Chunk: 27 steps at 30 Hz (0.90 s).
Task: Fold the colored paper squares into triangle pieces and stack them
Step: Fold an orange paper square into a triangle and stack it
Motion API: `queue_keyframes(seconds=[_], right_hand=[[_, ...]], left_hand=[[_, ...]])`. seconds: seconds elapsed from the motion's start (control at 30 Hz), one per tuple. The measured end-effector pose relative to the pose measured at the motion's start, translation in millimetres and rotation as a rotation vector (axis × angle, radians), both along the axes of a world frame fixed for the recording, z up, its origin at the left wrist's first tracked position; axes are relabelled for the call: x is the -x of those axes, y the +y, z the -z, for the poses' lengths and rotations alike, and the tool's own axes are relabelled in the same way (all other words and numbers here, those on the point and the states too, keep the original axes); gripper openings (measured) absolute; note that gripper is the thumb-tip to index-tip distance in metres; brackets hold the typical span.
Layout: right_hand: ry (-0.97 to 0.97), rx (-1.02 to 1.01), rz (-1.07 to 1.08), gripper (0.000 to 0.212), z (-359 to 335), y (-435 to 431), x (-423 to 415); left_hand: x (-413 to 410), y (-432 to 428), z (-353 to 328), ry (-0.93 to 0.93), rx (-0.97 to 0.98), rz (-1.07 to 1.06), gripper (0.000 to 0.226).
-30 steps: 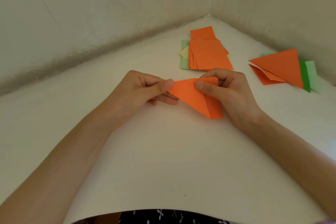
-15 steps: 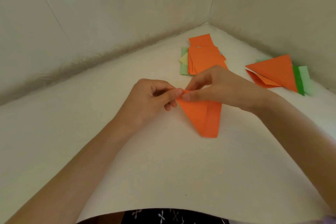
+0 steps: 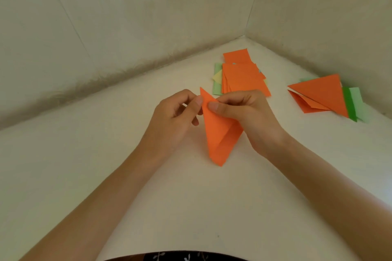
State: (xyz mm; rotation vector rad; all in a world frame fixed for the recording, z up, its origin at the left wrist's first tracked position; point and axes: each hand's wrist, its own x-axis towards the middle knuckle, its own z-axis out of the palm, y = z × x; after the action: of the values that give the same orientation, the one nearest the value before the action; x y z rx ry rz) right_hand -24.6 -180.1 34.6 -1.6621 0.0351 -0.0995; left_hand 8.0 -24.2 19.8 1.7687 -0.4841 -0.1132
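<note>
A person's left hand (image 3: 176,121) and right hand (image 3: 248,112) pinch the upper tip of a partly folded orange paper triangle (image 3: 218,133) at the centre of the frame. Both thumbs press its front face near the point, and the curled fingers close in behind it. The piece hangs point-up, its lower corner close to the cream tabletop (image 3: 127,176), though contact cannot be confirmed. A diagonal crease and a loose flap show along its lower right side.

Above and right of the hands lies a loose pile of unfolded orange paper squares (image 3: 244,78), with pale green and yellow sheets peeking out beneath. At the right edge of the frame sits the stack of finished orange triangles (image 3: 320,95), resting on green folded pieces.

With the grip confined to the narrow tip, the unsupported lower flap could spring open or skew, leaving a crooked crease. Too hard a squeeze may crumple the point. A badly aligned piece would likely sit unevenly on the stack at right and could slide off it.
</note>
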Motion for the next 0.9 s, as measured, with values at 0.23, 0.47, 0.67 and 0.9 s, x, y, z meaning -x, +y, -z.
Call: queue_keyframes(seconds=[0.23,0.47,0.67,0.9], right_hand=[[-0.022,-0.076,0.077,0.012,0.0,-5.2,-1.6],[-0.050,-0.081,0.035,0.016,1.2,-1.0,-0.2],[-0.090,-0.073,0.124,0.013,6.3,4.7,-1.5],[-0.095,-0.124,0.182,0.018,4.9,4.8,1.0]], left_hand=[[5.0,-5.7,4.9,0.022,-0.054,0.075,0.015],[4.9,-2.7,-2.3,0.132,0.105,0.115,0.023],[3.3,-6.6,2.5,-0.004,0.038,0.057,0.026],[-0.8,-2.9,10.8,-0.029,-0.060,0.104,0.034]])
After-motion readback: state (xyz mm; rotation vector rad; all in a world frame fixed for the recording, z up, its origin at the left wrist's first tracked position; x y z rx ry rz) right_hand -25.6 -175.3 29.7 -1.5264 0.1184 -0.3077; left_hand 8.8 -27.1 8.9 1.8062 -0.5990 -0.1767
